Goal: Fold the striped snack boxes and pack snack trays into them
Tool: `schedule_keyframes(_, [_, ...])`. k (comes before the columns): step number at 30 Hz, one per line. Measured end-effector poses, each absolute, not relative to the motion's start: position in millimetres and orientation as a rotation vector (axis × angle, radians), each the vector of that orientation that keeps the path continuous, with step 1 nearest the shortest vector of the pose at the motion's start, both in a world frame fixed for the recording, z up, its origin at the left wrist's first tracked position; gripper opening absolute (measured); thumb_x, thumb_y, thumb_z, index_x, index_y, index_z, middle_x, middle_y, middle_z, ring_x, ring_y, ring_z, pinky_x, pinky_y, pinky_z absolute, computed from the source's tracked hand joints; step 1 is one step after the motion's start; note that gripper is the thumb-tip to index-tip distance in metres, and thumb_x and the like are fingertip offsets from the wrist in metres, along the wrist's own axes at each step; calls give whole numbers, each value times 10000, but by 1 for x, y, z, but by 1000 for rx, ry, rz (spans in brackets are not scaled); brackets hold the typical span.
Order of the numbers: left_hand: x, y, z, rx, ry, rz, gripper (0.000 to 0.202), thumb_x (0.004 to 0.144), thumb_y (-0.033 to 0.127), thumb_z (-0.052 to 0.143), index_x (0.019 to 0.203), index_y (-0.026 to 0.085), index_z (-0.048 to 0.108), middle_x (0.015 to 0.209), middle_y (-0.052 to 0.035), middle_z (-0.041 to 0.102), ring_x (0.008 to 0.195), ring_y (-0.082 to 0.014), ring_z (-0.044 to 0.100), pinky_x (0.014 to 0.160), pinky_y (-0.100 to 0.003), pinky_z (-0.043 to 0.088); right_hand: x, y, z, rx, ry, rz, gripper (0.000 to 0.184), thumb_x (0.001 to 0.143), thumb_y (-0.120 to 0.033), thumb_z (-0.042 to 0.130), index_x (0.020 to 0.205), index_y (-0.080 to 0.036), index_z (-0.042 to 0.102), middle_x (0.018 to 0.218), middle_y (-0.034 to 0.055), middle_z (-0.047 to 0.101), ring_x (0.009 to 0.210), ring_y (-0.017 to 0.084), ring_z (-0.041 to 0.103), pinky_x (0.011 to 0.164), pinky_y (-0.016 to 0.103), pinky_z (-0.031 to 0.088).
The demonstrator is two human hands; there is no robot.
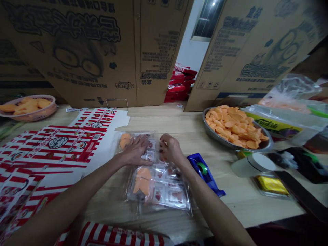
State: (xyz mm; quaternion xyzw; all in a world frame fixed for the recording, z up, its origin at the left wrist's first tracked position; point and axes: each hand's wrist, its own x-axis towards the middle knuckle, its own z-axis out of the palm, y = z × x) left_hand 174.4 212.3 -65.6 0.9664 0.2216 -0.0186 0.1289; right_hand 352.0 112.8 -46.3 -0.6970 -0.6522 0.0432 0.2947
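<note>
My left hand [137,148] lies flat with fingers spread on a clear plastic package [125,139] that holds orange pieces and small white printed packets. At that package's right edge, my right hand [170,149] is closed with curled fingers; what they grip is hidden. Nearer to me, below both hands, lies a second clear plastic package [166,194]. Inside it show orange chip-like pieces [142,181] on the left and several square packets with red prints on the right.
Red-and-white striped flat cartons [69,143] cover the left side. On the right are a blue tape dispenser [205,172], a metal bowl of orange chips [230,126] and a white-lidded jar [252,165]. A pink basket [41,111] stands far left. Large cardboard boxes [102,51] wall the back.
</note>
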Motion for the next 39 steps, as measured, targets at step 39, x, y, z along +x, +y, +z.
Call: schedule_keyframes(39, [147, 174, -80, 2861, 848, 263, 977, 661, 743, 527, 1397, 139, 311, 1434, -251, 356, 1349, -451, 244, 1045, -652, 165, 321, 178, -28, -1847, -1602, 345, 174, 730, -82, 576, 583, -176, 568, 697, 36, 663, 706, 154, 615, 676, 243, 448])
